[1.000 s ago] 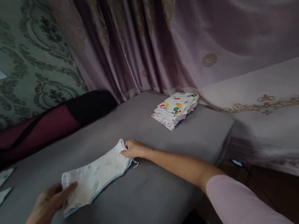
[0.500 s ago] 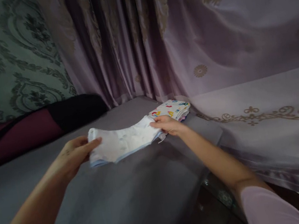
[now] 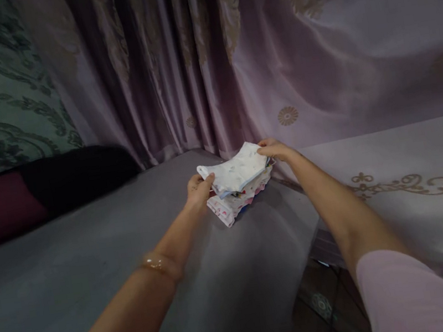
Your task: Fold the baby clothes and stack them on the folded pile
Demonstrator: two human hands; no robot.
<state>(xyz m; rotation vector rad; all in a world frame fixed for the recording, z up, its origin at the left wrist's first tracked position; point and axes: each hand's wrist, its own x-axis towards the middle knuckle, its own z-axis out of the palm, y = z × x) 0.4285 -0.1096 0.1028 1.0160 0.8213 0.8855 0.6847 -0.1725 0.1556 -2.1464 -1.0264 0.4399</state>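
Observation:
My left hand [image 3: 201,187] pinches the left end of a folded white garment [image 3: 236,169] with light blue trim along its lower edge. At its far right corner, my right hand [image 3: 271,149] grips the same garment between thumb and fingers. The garment is stretched flat between both hands, right over a pile of folded printed clothes [image 3: 228,210]. Most of the pile is hidden beneath it; pink and red prints show along the near side. Whether the garment rests fully on the pile I cannot tell.
The pile lies on a grey sheet-covered bed [image 3: 131,231] near its right edge. Mauve curtains [image 3: 216,77] hang close behind and to the right. A black and maroon bolster-like object [image 3: 76,178] lies at the back left. Tiled floor [image 3: 323,307] shows at lower right.
Both hands have carried the white garment rightward and away from me, from beside the pile to over it. The hands are closer together. The view has shifted slightly right.

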